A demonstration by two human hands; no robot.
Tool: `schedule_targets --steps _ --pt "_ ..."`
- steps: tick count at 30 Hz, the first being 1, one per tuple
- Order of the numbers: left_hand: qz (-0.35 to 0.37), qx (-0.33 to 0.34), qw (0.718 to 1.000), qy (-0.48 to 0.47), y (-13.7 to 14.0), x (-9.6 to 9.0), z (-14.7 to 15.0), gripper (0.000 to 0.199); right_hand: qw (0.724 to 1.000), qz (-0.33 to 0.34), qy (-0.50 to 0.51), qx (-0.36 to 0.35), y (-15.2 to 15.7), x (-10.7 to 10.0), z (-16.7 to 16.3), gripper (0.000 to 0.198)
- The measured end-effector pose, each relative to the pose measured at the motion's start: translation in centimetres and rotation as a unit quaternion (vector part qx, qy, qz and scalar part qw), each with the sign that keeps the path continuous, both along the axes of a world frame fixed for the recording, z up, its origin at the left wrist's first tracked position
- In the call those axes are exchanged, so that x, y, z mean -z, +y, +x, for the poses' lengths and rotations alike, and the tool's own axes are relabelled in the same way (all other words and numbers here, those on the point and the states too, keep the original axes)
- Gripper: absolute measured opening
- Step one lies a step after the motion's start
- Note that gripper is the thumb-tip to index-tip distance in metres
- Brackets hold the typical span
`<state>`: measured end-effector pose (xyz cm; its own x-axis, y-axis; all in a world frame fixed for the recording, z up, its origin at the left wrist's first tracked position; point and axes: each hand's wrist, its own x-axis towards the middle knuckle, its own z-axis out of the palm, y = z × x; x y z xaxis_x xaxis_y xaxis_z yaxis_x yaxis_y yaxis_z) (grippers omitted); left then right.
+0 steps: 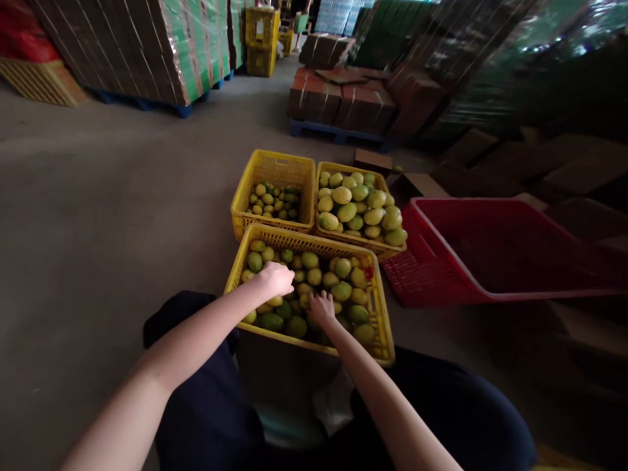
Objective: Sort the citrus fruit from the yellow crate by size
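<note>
In the head view, a yellow plastic crate [385,320] of yellow-green lemons [341,290] stands between my knees. My left hand [277,279] hovers above its left-middle part, back upward, with the fingers curled inward; whatever they may hold is hidden beneath them. Lower and to the right, my right hand [322,307] reaches down among the fruit. Its fingers are stretched and slightly apart, and the tips touch or nearly touch the lemons there. Some lemons are greener, others more yellow.
Behind stand a yellow crate [273,160] partly filled with smaller fruit and another yellow crate [360,246] heaped with large lemons [347,212]. A red crate [422,275] sits at right. Pallets of flattened cartons [366,104] and wrapped stacks [196,46] stand farther back, with a person beyond.
</note>
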<state>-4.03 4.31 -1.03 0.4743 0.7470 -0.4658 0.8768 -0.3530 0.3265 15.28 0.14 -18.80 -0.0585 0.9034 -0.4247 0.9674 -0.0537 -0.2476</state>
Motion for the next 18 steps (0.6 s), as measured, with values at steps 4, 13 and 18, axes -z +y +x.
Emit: schedule_targets --steps 4,13,18 --pt "0.013 0.037 0.998 0.045 -0.5 -0.2 -1.1 0.032 0.996 0.024 0.066 0.056 0.2 -0.8 0.0 0.042" --pt "0.006 0.047 0.996 0.079 1.5 1.1 -0.8 0.034 0.894 0.073 0.372 0.240 2.8 -9.8 0.1 0.020" --pt "-0.006 0.037 0.997 0.070 2.2 4.0 1.2 0.029 0.607 0.027 0.734 0.304 1.6 -19.9 1.8 0.030"
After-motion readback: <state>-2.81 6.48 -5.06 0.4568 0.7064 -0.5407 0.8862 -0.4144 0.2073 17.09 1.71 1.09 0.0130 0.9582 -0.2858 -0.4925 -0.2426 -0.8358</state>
